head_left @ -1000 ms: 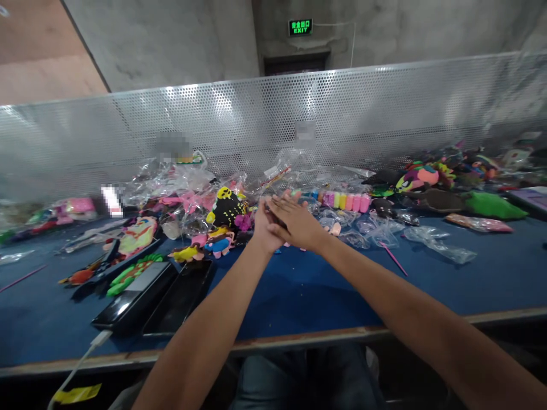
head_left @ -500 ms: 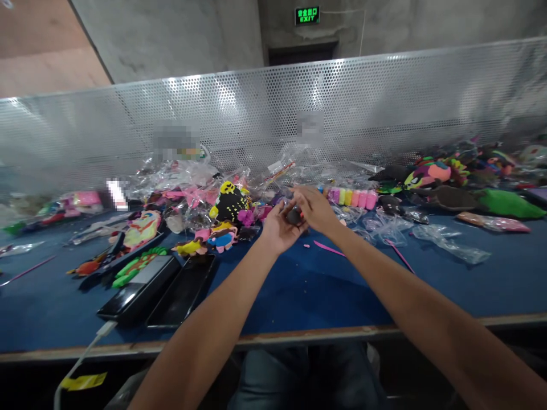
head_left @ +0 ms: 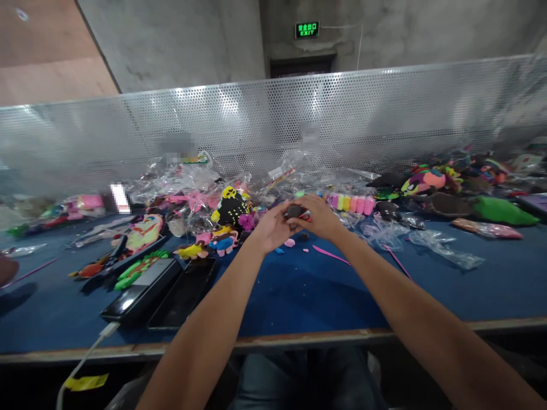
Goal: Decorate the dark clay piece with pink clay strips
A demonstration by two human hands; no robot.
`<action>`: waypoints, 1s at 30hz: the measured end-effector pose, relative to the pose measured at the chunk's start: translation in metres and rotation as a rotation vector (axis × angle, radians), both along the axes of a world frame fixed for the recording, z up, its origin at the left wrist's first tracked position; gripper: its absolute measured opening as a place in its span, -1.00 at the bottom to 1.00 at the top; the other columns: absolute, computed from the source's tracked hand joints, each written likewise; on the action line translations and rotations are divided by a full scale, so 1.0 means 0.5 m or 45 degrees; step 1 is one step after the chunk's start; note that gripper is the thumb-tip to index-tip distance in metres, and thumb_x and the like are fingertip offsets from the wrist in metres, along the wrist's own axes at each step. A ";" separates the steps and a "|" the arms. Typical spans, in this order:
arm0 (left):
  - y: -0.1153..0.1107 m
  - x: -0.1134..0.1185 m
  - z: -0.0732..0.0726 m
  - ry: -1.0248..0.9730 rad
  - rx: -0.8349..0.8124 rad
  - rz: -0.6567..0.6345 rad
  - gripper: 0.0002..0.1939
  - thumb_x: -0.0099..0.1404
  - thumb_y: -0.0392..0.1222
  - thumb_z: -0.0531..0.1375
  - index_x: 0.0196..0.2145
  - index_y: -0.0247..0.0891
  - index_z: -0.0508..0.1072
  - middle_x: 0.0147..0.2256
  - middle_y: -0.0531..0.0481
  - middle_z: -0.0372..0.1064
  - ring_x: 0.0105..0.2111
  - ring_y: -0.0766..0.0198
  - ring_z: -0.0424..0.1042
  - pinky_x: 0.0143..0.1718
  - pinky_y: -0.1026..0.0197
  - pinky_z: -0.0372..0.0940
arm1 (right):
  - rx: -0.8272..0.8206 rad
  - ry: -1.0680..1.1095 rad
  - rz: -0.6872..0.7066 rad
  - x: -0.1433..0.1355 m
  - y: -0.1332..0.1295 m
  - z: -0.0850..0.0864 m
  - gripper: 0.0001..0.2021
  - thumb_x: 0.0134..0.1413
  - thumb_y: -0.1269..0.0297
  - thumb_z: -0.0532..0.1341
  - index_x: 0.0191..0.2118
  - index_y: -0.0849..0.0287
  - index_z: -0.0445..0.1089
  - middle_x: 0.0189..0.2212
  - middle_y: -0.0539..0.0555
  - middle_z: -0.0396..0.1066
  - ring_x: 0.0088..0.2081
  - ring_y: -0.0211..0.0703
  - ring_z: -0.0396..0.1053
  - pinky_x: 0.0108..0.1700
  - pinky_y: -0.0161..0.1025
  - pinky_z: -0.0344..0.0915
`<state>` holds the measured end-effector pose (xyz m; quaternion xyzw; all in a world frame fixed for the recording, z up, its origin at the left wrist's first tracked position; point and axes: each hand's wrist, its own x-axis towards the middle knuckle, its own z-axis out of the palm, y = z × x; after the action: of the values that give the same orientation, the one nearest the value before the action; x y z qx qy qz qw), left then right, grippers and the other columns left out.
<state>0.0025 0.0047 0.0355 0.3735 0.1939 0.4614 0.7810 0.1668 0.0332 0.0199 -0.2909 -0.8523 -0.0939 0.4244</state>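
A dark, rounded lump of modelling clay [head_left: 294, 212] with a bit of red at its side sits between my two hands, above the middle of the table. My left hand [head_left: 272, 226] is curled around it from the left and below. From the right, my right hand [head_left: 319, 216] closes its fingers on the same lump; some fingertips are hidden. Just below the hands lie a small pale pink clay piece [head_left: 289, 242] and a blue bit [head_left: 280, 250]. A pink modelling tool [head_left: 331, 254] rests to their right.
A black power bank [head_left: 141, 290] with a white cable and a dark phone [head_left: 183, 299] lie front left. Clay figures [head_left: 224, 244], plastic bags [head_left: 447, 247] and coloured clay packs [head_left: 351, 204] line the back, before a perforated metal screen [head_left: 256, 114]. Part of another person's hand [head_left: 6, 270] shows far left.
Both hands have closed in around the dark lump, which shows more red now. The pale pink and blue bits beneath have come into view. Another person's hand has appeared at the left edge.
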 end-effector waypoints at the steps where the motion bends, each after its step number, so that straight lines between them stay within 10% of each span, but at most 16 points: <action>1: 0.002 0.000 -0.005 0.059 0.028 -0.004 -0.86 0.31 -0.19 0.15 -0.29 -0.32 0.46 -0.48 0.04 0.37 -0.56 0.41 0.30 -0.29 0.20 0.35 | -0.004 0.021 -0.018 0.003 0.000 0.000 -0.57 0.17 -0.08 0.18 -0.02 0.14 0.40 -0.14 0.16 0.48 -0.07 0.06 0.38 0.06 0.06 0.26; 30: 0.037 -0.008 -0.054 0.386 0.298 0.077 -0.69 0.14 -0.02 0.34 -0.32 -0.35 0.56 -0.36 -0.14 0.53 -0.34 0.26 0.48 -0.23 0.20 0.32 | -0.213 -0.005 0.070 -0.004 -0.005 -0.012 -0.48 0.06 0.22 0.32 0.16 0.03 0.32 -0.04 0.14 0.46 0.02 0.03 0.39 0.04 0.01 0.34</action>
<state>-0.0017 0.0234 0.0087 0.5210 0.2655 0.4424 0.6800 0.1648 0.0304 0.0137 -0.3016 -0.8658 -0.0115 0.3992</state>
